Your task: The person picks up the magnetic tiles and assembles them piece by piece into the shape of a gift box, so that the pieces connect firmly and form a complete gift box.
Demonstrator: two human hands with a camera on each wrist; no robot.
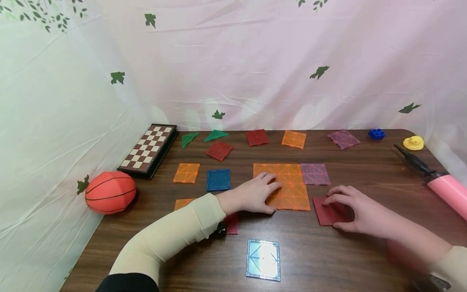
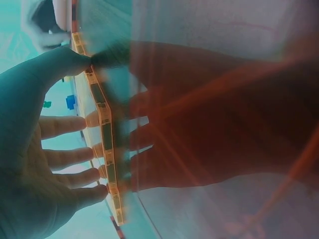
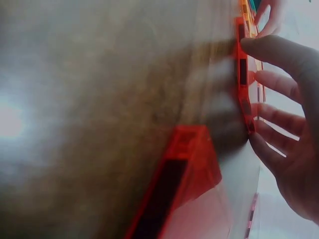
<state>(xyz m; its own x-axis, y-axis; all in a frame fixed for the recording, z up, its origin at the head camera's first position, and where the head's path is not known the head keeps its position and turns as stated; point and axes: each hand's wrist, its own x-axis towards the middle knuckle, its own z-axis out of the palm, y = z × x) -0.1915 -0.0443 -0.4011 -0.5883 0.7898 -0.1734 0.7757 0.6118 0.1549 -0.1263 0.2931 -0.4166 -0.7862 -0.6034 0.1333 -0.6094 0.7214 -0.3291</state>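
Table [image 1: 313,263]; fingers spread: left hand [image 1: 256,193] touching translucent orange tiles [image 1: 292,188], right hand [image 1: 365,213], red tile [image 1: 323,213].

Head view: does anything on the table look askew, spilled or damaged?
Mildly, yes. The far purple tile, for one, lies twisted, unlike the squared-up orange block under the left hand. The basketball looks lumpy and angular in outline, perhaps underinflated. I see no spills.

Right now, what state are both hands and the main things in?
Left hand: spread over the orange block
Right hand: fingers curved, holding the red tile
Orange block: tiles flat, edge to edge
Red tile: partly hidden
Nearer purple tile: flat, beside the orange block
Chessboard: flat, no pieces visible
Pink pump: on its side
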